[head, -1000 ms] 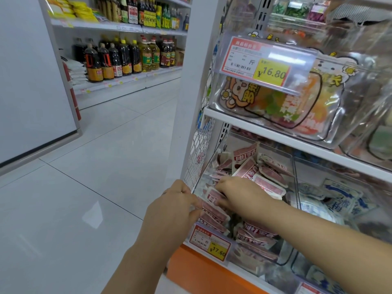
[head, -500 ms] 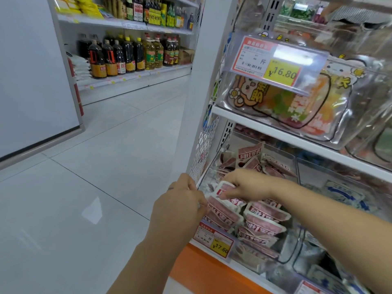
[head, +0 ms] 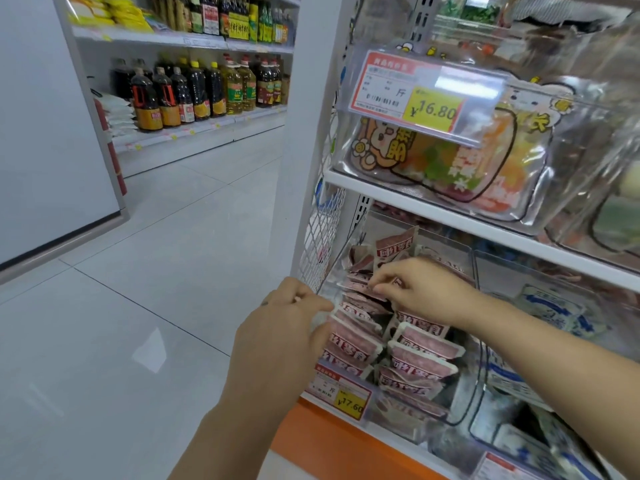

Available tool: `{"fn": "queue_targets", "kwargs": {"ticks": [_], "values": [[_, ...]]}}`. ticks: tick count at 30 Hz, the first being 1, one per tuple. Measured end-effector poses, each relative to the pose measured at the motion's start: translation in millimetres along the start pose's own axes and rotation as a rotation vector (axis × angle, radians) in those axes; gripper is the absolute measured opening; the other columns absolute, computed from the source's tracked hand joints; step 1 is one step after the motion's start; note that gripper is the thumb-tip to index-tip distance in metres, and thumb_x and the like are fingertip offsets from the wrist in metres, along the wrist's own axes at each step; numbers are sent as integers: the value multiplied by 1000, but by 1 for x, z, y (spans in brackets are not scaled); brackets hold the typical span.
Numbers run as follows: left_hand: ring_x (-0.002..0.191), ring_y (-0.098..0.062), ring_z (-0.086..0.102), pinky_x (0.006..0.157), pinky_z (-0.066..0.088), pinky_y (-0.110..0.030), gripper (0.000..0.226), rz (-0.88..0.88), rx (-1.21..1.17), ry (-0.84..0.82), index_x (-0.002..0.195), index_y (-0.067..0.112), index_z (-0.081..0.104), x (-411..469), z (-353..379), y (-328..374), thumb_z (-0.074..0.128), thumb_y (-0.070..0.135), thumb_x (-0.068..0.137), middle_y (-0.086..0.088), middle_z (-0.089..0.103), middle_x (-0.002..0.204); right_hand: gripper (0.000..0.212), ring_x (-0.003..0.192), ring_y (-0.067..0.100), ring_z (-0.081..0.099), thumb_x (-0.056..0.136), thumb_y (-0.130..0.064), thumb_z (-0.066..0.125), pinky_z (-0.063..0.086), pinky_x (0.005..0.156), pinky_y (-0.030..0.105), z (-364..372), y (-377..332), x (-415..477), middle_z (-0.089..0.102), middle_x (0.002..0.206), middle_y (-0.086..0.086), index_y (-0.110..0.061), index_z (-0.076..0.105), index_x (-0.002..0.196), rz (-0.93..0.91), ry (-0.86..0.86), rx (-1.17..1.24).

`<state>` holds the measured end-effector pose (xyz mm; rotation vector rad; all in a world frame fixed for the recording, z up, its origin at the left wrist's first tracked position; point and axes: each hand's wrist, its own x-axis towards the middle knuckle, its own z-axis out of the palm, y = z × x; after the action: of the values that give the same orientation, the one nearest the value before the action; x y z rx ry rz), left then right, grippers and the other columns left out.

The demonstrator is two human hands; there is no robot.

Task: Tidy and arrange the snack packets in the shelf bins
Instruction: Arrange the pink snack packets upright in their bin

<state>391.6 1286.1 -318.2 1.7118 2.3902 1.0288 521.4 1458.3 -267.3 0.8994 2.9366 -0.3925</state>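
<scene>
The pink packets (head: 422,344) lay in rows in a clear bin (head: 446,239) at the left end of the lower shelf (head: 329,441), with a few tipped upright at the far end. The right hand (head: 426,289) reached in from the right over the middle of the bin. Its thumb and forefinger were curled and pinched the edge of one packet (head: 360,287) lying on top of the pile. The left hand (head: 280,327) was at the near left corner of the bin. Its fingers (head: 320,304) were curled against the left ends of the near packets, but whether they gripped one could not be told. A price tag (head: 341,393) reading 17.60 hung on the front of the bin. Just to the right, another bin held blue and white packets (head: 554,310). On the upper shelf (head: 450,216) sat a bag with a cartoon bear (head: 433,161). Across the tiled floor (head: 138,271), far left, stood shelves of bottles (head: 194,91).
</scene>
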Motion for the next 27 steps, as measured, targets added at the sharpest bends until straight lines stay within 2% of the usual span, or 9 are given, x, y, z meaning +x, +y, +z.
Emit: {"fn": "queue_targets", "kwargs": {"ticks": [3,5,8,9,11,15,19,24,27], "values": [[77,-10,64,71,50,-23,16,128,-68,48,100,27,72,8,9,10,64,23,86,13,65,97,18,91,5,63,90,-29,60,52,83,28,6,11,6,68,107,-13,-27,69,106,37,16,-71],[80,-9,66,86,51,-37,21,178,-2,18,100,29,72,12,23,15,59,22,86,12,69,97,15,86,14,63,87,-31,64,54,78,38,15,9,12,69,98,-6,-25,70,99,20,-27,-184],[116,-13,58,108,19,-55,36,178,148,-176,121,33,61,14,35,21,41,36,92,11,61,125,18,71,19,56,81,-34,68,48,60,34,22,3,22,60,75,-1,-19,61,71,-10,-28,-359],[129,-14,46,112,10,-55,46,140,178,-267,130,34,52,15,37,20,24,44,94,13,52,136,21,68,18,54,80,-33,68,42,58,30,22,3,25,59,71,-2,-19,59,67,-11,-18,-404],[133,-10,37,114,2,-50,65,108,223,-338,132,38,44,15,37,17,0,51,87,18,45,137,19,65,18,56,84,-29,63,40,59,27,19,6,30,62,69,-2,-19,61,68,-2,21,-444],[123,-5,41,116,3,-44,35,88,215,-351,126,39,46,16,32,14,21,40,101,20,47,125,20,68,18,58,94,-30,51,46,62,29,16,18,32,63,78,1,-16,59,83,88,139,-310],[123,-4,41,116,7,-43,33,94,225,-384,124,38,48,15,30,13,24,39,101,20,48,123,20,67,17,54,97,-30,47,41,58,29,20,23,30,59,80,1,-14,53,87,136,168,-206],[123,-2,40,115,0,-40,35,96,212,-400,125,35,51,14,26,13,25,36,101,19,50,124,14,73,16,56,94,-32,54,46,61,30,17,19,34,60,84,-1,-19,52,93,192,151,-91],[124,-2,39,115,-2,-39,35,93,176,-385,125,35,51,12,24,13,27,35,101,19,50,126,11,71,16,53,91,-29,58,40,58,29,16,17,36,56,77,-6,-22,51,86,167,127,-104]]}}
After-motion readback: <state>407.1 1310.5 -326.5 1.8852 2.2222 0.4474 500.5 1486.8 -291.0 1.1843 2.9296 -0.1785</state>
